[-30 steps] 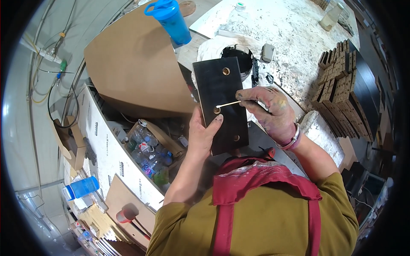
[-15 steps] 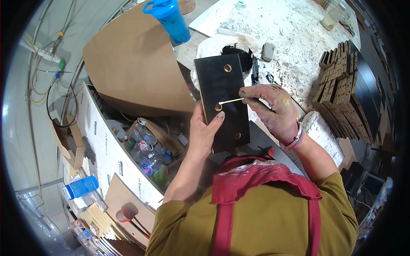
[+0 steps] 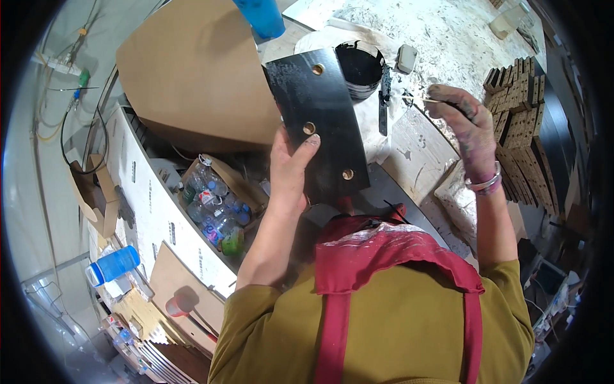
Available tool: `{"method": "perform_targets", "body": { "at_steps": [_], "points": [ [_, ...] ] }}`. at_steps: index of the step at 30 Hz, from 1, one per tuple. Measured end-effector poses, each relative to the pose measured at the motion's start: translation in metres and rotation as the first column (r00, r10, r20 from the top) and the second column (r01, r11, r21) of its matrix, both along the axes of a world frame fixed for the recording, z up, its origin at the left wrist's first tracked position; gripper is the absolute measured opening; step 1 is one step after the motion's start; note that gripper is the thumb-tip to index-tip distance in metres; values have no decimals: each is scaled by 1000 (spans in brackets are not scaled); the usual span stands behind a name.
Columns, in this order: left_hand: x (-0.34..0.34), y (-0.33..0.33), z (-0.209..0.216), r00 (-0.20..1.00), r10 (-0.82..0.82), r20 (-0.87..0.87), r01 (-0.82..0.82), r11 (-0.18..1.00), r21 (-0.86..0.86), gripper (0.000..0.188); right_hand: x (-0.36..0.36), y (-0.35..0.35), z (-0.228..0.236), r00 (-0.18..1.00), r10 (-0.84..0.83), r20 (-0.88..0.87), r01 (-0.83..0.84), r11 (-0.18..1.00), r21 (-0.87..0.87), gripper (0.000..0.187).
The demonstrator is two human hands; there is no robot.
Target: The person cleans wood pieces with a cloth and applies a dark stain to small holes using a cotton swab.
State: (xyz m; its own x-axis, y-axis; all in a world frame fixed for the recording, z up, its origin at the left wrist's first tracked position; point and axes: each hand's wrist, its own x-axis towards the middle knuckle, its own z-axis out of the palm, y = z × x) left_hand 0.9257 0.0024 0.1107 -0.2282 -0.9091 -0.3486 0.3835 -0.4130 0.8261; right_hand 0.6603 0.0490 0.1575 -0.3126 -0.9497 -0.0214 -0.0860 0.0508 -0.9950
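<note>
My left hand (image 3: 291, 163) grips a black rectangular board (image 3: 320, 118) by its left edge, the thumb lying on its face beside the middle one of three round holes. The board is held tilted above my lap. My gloved, stained right hand (image 3: 470, 128) is raised to the right of it, pinching a thin cotton swab (image 3: 422, 99) that points left, apart from the board. Just beyond the board stands an open can of black paint (image 3: 360, 67), with a paint-coated black strip (image 3: 384, 105) beside it.
Stacks of drilled, black-faced boards (image 3: 531, 128) stand on the right of the paint-spattered table (image 3: 441, 38). A grey block (image 3: 407, 58) lies near the can. To the left are a large brown panel (image 3: 192, 77), a carton of plastic bottles (image 3: 220, 198) and a blue bottle (image 3: 115, 265).
My right hand has drawn the swab away from the board's middle hole, moving right and up. My left hand has shifted the board up and left in view and tilted it.
</note>
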Motion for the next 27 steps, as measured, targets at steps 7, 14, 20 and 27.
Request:
{"method": "perform_targets", "body": {
  "at_steps": [7,14,20,27],
  "points": [
    [8,-8,-14,993,82,-83,-76,995,70,38,-13,14,-9,999,18,32,-22,989,148,23],
    [12,-14,-25,948,238,-211,-227,971,76,37,7,15,-13,999,34,34,-40,985,165,23],
    [21,-20,-42,929,317,-192,-330,943,-41,38,-38,5,-67,995,85,55,-97,960,263,22],
    [34,-28,-46,859,420,-293,-380,906,186,25,-60,-12,-91,944,-36,327,-75,945,320,19]
  ]
}}
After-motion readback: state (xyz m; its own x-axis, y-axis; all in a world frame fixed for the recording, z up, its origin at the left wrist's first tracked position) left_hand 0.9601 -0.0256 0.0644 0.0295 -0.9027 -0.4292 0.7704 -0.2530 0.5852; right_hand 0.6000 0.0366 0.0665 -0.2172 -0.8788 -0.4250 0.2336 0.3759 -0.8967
